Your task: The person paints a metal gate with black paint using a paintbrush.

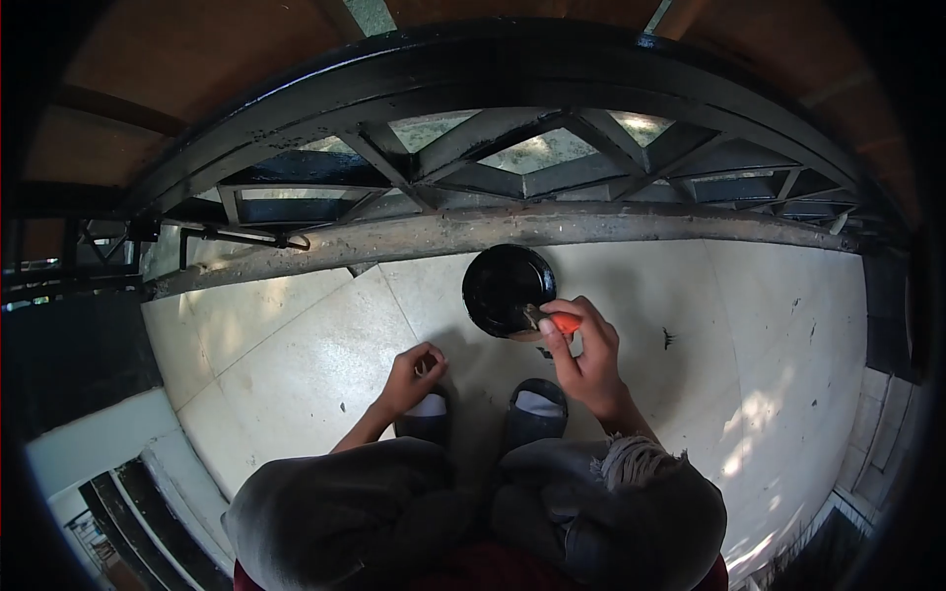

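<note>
My right hand grips the orange handle of a paintbrush. Its ferrule end lies over the right rim of a round black container, which stands on the pale tiled floor; the bristles cannot be made out against the dark inside. Dark, glossy liquid seems to fill part of the container. To the lower left, my left hand hovers above the floor near my left foot, its fingers curled with thumb and fingertips close together and nothing visible in them.
A black metal frame with crossed bars spans the far side above a stained ledge. My sandalled feet and bent knees are at the bottom. Small dark specks mark the floor at right. A white-edged structure stands lower left.
</note>
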